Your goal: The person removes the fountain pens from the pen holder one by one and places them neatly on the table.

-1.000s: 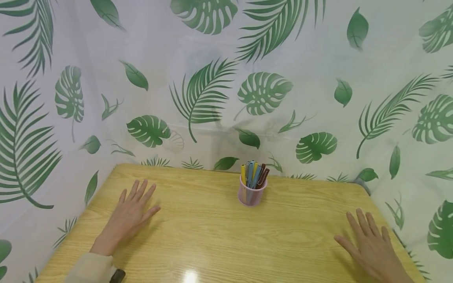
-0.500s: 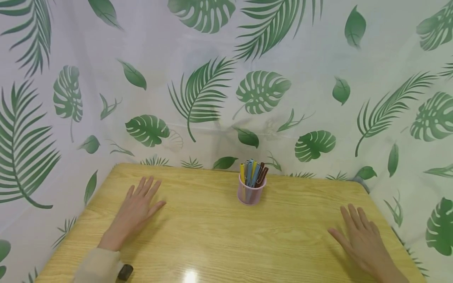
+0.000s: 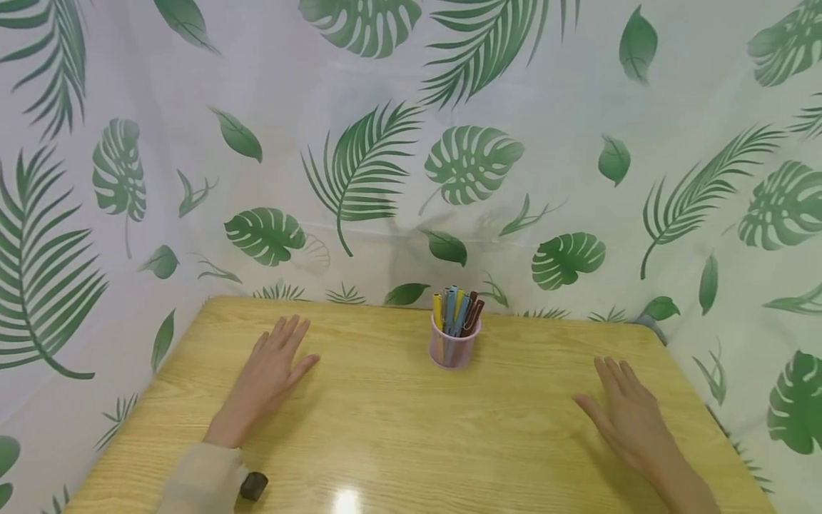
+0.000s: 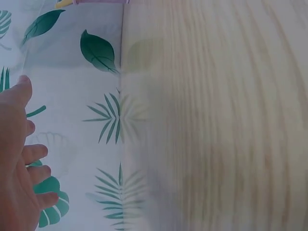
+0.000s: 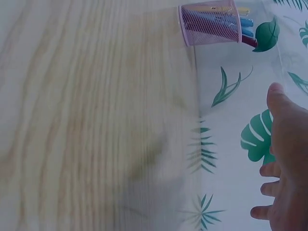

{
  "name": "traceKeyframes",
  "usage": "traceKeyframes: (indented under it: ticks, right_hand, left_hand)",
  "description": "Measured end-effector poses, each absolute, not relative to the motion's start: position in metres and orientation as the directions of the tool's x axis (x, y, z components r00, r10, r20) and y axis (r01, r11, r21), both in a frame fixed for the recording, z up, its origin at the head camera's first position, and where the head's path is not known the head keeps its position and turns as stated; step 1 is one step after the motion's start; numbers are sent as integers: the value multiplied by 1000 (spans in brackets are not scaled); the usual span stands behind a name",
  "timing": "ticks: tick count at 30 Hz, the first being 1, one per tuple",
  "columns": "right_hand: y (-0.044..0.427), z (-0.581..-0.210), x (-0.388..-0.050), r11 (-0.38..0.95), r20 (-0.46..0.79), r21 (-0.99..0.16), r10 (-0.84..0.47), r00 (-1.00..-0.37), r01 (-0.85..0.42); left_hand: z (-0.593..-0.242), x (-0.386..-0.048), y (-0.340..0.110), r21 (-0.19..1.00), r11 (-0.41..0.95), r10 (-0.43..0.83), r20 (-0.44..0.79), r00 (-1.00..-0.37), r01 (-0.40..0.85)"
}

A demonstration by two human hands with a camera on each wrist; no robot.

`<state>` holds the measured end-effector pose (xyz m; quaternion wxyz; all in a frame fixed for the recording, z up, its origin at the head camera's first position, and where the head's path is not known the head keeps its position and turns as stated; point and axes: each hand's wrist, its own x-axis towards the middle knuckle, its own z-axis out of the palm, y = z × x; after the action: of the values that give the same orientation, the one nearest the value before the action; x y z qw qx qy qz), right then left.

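A pink mesh pen holder stands upright near the back of the wooden table. Several pens in yellow, blue and dark red stick out of its top. Left of it, my left hand hovers over the table with fingers extended and thumb apart, holding nothing. On the right side my right hand is held the same way, also holding nothing. Both hands are apart from the pen holder. In the right wrist view the mesh cup shows sideways at the top; the left wrist view catches only its edge.
A white cloth with green leaf prints hangs behind the table and along both sides. A dark device sits at the left wrist by the light sleeve. Light glares off the table's front.
Both hands have moved inward and slightly toward the back of the table, the left one to the right and the right one to the left. The pen holder stays in place.
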<state>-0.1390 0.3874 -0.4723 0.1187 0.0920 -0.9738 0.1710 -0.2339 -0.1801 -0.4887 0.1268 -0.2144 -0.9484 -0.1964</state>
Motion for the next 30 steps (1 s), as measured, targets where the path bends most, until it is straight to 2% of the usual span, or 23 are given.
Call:
traceKeyframes:
  ticks: [11,18,25,30]
  right_hand:
    - [352,-461,-154,905,203,-377,-125,-971,-195]
    - [337,-458,-163,877,241,-429,-120,-963,-216]
    - [323,-458,-176,842,232,-497,-100,-967,-207]
    - [311,-463,-187,822,211,-534,-98,-972,-199]
  left_hand:
    - [-486,-237,-152,389,781,358,361,-861,488]
    - [-480,-240,-131,469,723,320,424,-847,508]
    - [-475,-244,-107,572,667,301,379,-875,478]
    - [-476,-248,-94,603,642,303,368,-879,474]
